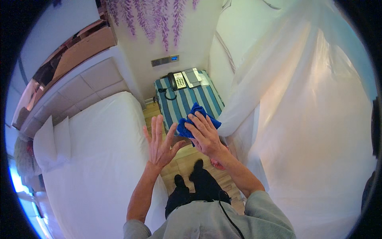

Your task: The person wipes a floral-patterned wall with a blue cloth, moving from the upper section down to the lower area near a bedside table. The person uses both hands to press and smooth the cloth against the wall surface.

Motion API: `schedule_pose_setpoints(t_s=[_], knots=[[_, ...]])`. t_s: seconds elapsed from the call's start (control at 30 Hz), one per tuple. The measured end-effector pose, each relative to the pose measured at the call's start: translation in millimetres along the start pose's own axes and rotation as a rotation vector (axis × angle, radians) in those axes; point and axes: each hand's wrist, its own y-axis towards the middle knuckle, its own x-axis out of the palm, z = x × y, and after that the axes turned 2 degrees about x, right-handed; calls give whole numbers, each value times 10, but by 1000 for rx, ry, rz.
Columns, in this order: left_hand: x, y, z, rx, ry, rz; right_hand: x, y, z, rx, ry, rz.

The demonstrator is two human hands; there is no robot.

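Observation:
My right hand [206, 136] has its fingers over a crumpled blue cloth [213, 121], holding it in front of me. Just to the left, my left hand [161, 146] is raised with its fingers spread and nothing in it. Beyond both hands stands a low table with a blue-and-white striped cover [183, 103]. At its far end sit a black corded telephone [176, 81] with a pale keypad and a grey-and-white flat item [192, 77].
A bed with a white sheet [104, 149], pillows [44, 143] and a padded headboard [89, 80] lies left. White translucent curtains [292, 134] hang right. A socket panel [165, 60] and purple artificial flowers [164, 24] are on the wall ahead. Wooden flooring [191, 156] lies underfoot.

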Motion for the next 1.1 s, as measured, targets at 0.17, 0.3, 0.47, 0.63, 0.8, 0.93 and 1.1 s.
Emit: schedule_pose_setpoints(t_s=[0.17, 0.3, 0.47, 0.63, 0.8, 0.93, 1.1], knots=[[305, 515, -270, -8, 18, -24, 225, 289, 528, 24, 19, -31], [460, 1084, -545, 14, 74, -55, 497, 677, 1078, -14, 49, 31], [567, 1908, -840, 51, 151, -107, 771, 1208, 1682, -5, 131, 137], [968, 2511, -959, 67, 109, -94, 855, 1519, 2303, 5, 143, 148], [1270, 2957, -1136, 130, 73, -140, 941, 1697, 2755, 35, 100, 161], [1509, 3354, -1348, 193, 8, -150, 1057, 1808, 3018, 87, 39, 157], [1836, 3935, -1714, 348, -132, -126, 1132, 2060, 3249, 170, -131, 152]])
